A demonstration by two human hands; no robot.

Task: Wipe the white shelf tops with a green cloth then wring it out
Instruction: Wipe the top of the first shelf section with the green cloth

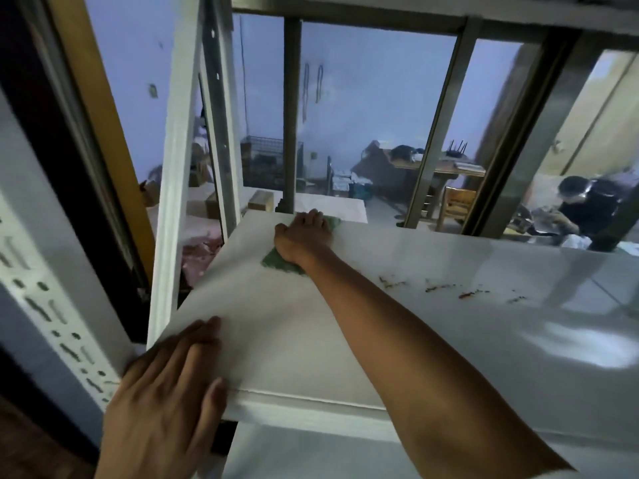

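The white shelf top (pixel 432 326) fills the middle of the head view. My right hand (pixel 304 235) reaches to its far left edge and presses flat on the green cloth (pixel 276 262). Green corners of the cloth stick out below my wrist and at the far right of my fingers; the rest is hidden under my palm. My left hand (pixel 166 392) rests flat on the near left corner of the shelf, fingers together, holding nothing.
Brown crumbs or rust marks (pixel 466 293) dot the shelf top to the right. A white perforated upright (pixel 55 305) stands at the left, grey metal uprights (pixel 292 112) behind. Beyond the shelf a person in dark clothes (pixel 584 205) sits near a wooden table (pixel 446 169).
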